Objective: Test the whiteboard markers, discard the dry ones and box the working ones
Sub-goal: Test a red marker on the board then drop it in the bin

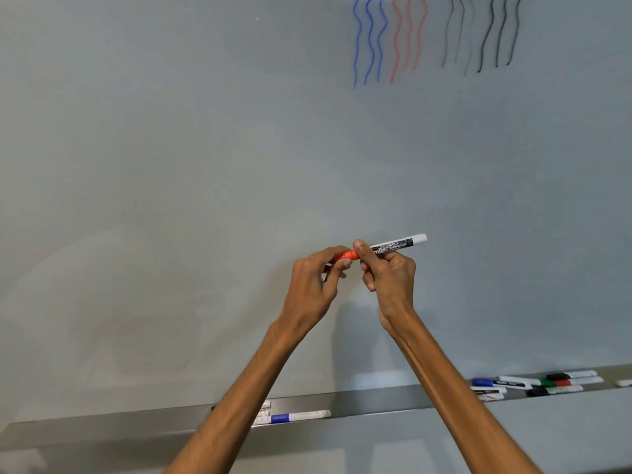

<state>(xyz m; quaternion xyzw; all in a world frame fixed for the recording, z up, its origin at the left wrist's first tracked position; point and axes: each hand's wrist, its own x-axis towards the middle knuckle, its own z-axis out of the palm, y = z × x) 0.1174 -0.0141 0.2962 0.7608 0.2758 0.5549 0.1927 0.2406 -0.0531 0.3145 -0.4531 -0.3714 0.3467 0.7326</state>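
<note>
Right grip (390,275) clenched round the white barrel of the red-capped marker (403,243); left grip (314,282) pinches its red cap (349,255). Cannot tell if the cap is fully seated. Marker held roughly level in the air, before the lower centre of the whiteboard (171,165). Tray (102,425) runs along the board's bottom edge. Wavy test lines at top right: blue (369,39), red (408,35), black (485,32). On tray, far right: group of markers (533,384). Beside left forearm: blue-capped marker (297,416).

A grey metal ledge (102,427) runs beneath the whiteboard (171,165).
</note>
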